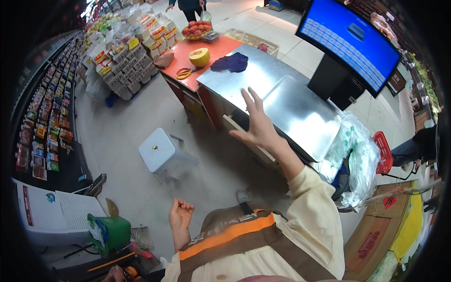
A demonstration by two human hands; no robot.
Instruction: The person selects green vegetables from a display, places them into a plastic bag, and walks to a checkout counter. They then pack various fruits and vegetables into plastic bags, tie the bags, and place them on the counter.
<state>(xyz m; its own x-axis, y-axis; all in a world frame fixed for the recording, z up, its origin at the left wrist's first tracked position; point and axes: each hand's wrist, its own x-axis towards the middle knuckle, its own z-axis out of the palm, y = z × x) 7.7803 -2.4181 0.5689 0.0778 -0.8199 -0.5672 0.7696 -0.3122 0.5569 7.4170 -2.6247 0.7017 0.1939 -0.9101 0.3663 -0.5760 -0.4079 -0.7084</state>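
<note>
My right hand [259,125] is raised with its fingers spread, empty, over the near edge of a metal-topped counter [257,83]. Below it, a partly pulled-out drawer [246,135] shows under the counter. Low in front of my apron [229,234], my left hand [181,215] has its fingers curled; I see nothing in it. A dark blue cloth [229,62] lies on the counter's far left part. On the adjoining red tabletop [176,58] are yellow-handled scissors [185,73], a cut yellow melon [199,57] and a basket of red fruit [196,29].
A white plastic stool [156,149] stands on the floor at left. A scale display [348,38] rises behind the counter, with plastic bags [356,151] at its right end. A cardboard box [373,225] is at lower right. A co-worker's hand [114,274] shows at lower left.
</note>
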